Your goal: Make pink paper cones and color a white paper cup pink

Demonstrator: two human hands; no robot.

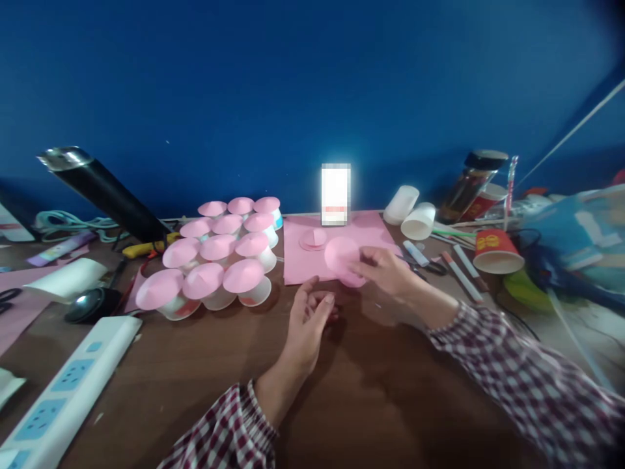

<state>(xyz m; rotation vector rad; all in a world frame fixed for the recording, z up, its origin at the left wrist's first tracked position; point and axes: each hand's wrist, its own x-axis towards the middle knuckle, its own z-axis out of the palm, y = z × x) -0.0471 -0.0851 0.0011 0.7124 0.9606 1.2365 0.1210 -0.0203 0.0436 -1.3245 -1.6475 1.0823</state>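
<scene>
My right hand (383, 268) pinches the edge of a round pink paper disc (340, 255) over the near edge of the pink sheets (300, 260). Just left of it, my left hand (310, 319) hovers above the brown table, fingers curled and apart, holding nothing. A small pink cone piece (315, 239) lies on the sheets. To the left stand several paper cups (256, 291) in rows, each topped with a shallow pink paper cone (202, 280).
A lit phone (335, 195) stands behind the sheets. White cups (418, 221), markers (462, 277), a red cup (498, 252) and a dark-lidded bottle (471, 185) are at right. A power strip (73, 391), black flask (107, 192) and black round object (88, 306) are at left.
</scene>
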